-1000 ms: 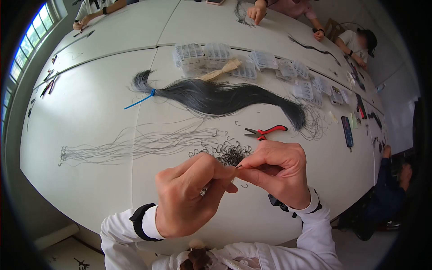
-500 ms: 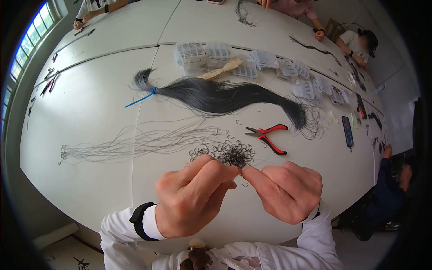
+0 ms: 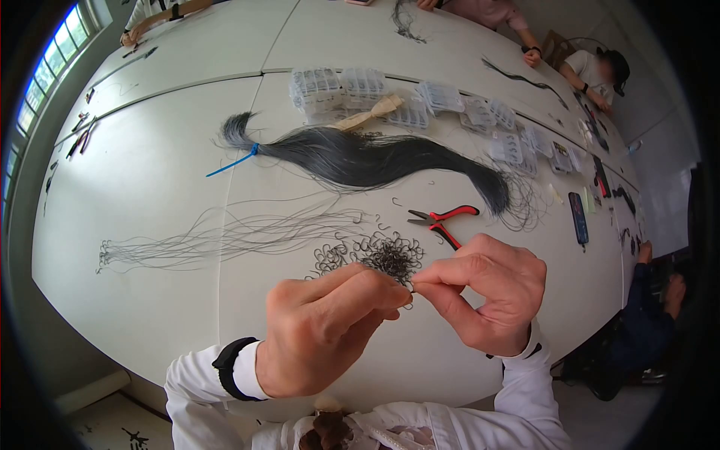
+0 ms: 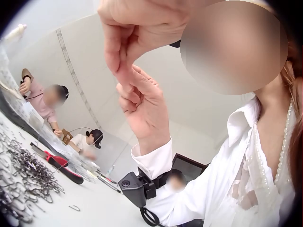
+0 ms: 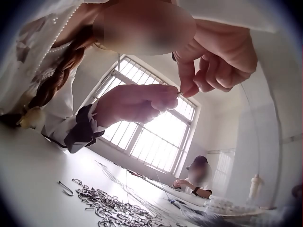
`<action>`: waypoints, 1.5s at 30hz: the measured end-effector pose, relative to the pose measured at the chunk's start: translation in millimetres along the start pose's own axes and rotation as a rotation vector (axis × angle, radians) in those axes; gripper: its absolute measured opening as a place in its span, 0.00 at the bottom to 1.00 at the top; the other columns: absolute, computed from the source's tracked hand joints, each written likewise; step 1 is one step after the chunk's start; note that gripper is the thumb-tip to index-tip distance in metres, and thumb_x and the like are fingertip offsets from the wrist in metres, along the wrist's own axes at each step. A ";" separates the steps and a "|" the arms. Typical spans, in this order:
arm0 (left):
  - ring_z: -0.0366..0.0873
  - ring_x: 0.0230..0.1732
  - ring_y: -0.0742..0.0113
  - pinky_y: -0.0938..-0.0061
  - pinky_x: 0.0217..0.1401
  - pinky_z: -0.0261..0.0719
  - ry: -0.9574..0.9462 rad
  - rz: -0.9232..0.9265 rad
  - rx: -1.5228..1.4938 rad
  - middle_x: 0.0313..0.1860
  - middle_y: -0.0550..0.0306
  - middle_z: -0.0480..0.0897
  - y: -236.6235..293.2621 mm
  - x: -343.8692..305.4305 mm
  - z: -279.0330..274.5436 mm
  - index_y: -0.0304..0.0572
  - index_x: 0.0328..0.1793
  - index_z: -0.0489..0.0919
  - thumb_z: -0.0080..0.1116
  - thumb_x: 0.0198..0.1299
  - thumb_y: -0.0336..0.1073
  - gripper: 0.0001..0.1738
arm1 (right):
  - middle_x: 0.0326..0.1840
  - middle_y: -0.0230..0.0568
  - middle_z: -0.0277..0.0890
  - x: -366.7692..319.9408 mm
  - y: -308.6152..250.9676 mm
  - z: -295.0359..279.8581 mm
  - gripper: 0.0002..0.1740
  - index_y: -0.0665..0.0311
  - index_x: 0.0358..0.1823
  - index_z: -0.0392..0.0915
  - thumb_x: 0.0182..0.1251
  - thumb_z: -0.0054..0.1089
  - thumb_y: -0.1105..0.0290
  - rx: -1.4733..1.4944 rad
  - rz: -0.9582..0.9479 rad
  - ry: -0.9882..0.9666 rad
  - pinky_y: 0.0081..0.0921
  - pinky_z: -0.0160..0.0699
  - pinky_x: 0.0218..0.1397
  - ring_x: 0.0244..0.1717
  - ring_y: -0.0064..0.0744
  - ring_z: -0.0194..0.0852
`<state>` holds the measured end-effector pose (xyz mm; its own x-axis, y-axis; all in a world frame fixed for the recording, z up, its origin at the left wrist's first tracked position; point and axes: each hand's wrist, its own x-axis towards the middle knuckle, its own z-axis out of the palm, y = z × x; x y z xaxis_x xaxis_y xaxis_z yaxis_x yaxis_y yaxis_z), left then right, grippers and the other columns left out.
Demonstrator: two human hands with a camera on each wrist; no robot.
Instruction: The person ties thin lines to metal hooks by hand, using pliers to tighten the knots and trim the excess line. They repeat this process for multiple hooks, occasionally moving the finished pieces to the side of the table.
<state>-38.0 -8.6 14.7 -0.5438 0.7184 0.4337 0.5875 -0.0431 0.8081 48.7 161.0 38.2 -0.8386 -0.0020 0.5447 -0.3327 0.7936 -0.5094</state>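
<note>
In the head view my left hand (image 3: 330,330) pinches a small dark fish hook (image 5: 179,94) between thumb and forefinger, most of it hidden by the fingertips. Thumb and forefinger of my right hand (image 3: 484,289) meet right beside it, pinching what looks like a thin line, too fine to tell for sure. Both hands are raised over the near side of a heap of loose fish hooks (image 3: 390,256). Red-handled pliers (image 3: 442,216) lie behind the right hand with their handles apart. Several thin lines (image 3: 225,240) with hooks at their left ends are spread out to the left.
A thick bundle of dark line (image 3: 367,161), bound with a blue cable tie (image 3: 232,165), lies across the white table (image 3: 150,315). Clear plastic compartment boxes (image 3: 364,86) stand behind it. A phone (image 3: 578,219) lies at the right. Other people sit around the table.
My right hand swung down and outward, then back up beside the left fingertips. The left hand stayed nearly in place, its fingertips shifting slightly right.
</note>
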 end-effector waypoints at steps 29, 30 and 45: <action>0.84 0.29 0.71 0.83 0.28 0.78 -0.046 -0.468 -0.674 0.30 0.53 0.82 -2.2 2.4 -0.9 0.30 0.32 0.74 0.58 0.58 0.20 0.05 | 0.26 0.32 0.76 7.0 19.3 4.3 0.03 0.71 0.31 0.80 0.53 0.62 0.81 1.042 0.863 -0.311 0.14 0.68 0.33 0.29 0.16 0.72; 0.82 0.26 0.73 0.84 0.24 0.75 -0.055 -0.488 -0.656 0.29 0.54 0.82 -2.5 3.2 -1.8 0.30 0.32 0.73 0.59 0.58 0.21 0.05 | 0.27 0.32 0.77 6.7 19.6 4.6 0.03 0.71 0.31 0.80 0.54 0.62 0.80 1.046 0.858 -0.319 0.13 0.69 0.34 0.29 0.16 0.72; 0.74 0.16 0.80 0.85 0.13 0.67 0.197 -0.344 -0.454 0.25 0.53 0.81 -3.7 -3.5 9.9 0.31 0.31 0.73 0.59 0.57 0.19 0.05 | 0.28 0.33 0.78 -14.0 4.1 28.7 0.03 0.70 0.34 0.82 0.60 0.62 0.77 0.687 0.470 0.014 0.13 0.71 0.25 0.25 0.16 0.74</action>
<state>-32.3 -4.1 6.3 -0.7835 0.6035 0.1481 0.0675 -0.1543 0.9857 46.6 146.8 9.3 -0.9520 0.2478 0.1796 -0.1420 0.1622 -0.9765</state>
